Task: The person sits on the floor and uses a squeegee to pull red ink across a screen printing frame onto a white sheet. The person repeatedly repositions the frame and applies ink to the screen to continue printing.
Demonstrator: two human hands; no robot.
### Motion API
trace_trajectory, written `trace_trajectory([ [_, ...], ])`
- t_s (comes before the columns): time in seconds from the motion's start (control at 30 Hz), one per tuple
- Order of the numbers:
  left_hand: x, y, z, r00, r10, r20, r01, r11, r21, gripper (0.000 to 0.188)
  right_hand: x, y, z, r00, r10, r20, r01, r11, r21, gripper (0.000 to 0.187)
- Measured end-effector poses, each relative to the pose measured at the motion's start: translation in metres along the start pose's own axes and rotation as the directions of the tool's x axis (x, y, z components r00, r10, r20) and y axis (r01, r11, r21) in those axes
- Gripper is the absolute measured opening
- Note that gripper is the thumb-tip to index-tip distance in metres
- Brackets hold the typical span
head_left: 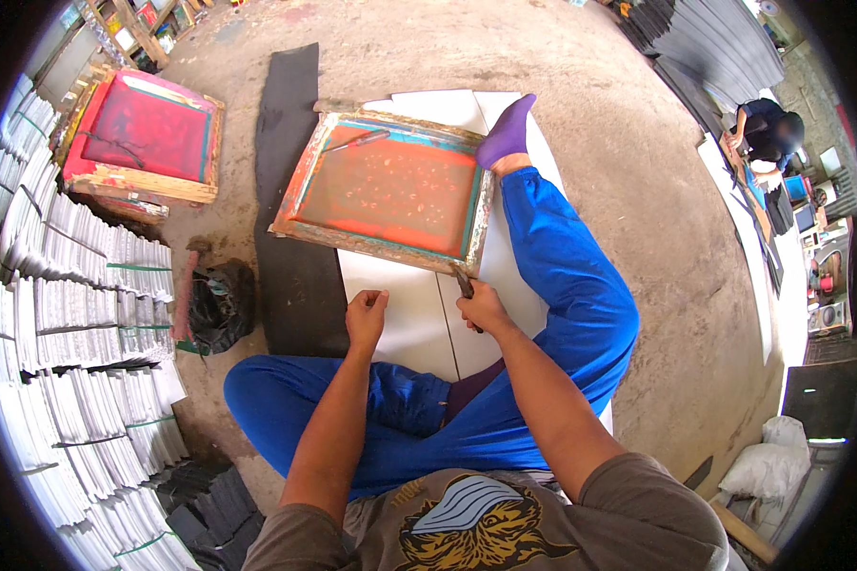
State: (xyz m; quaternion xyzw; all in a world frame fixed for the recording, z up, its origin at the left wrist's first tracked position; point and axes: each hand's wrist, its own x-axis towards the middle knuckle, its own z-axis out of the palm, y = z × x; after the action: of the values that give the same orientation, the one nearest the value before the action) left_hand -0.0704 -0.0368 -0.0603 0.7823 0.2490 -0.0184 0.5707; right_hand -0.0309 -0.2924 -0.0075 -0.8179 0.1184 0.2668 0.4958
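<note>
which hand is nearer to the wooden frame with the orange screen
The right hand: it is just below the wooden frame's lower right corner, gripping a hand tool. The left hand is farther below its lower edge.

Frame: wood, rough, paint-crusted. Mesh inside: matt, smeared with orange. Tool: dark, metal-looking. White sheets: smooth, faint sheen. Black strip: matt, scuffed. Trousers: blue cloth, softly creased. Sock: purple matt cloth. Bag: black plastic, crumpled, glossy. Floor: rough, matt, concrete-looking
</note>
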Motion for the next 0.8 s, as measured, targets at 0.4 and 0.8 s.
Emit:
trace_trajectory([
  [0.4,-0.003,0.01,-0.008,0.995,-0.09,0.053,0.097,0.986,-0.134,0.031,-0.003,0.011,0.006,0.999,-0.028,-0.039,0.035,0.982,0.184,0.006],
  [0.8,-0.02,0.049,0.007,0.938,0.028,0.345,0.131,0.893,-0.429,0.034,-0.039,-0.027,0.053,0.981,-0.122,0.15,0.108,0.989,0.097,0.016],
])
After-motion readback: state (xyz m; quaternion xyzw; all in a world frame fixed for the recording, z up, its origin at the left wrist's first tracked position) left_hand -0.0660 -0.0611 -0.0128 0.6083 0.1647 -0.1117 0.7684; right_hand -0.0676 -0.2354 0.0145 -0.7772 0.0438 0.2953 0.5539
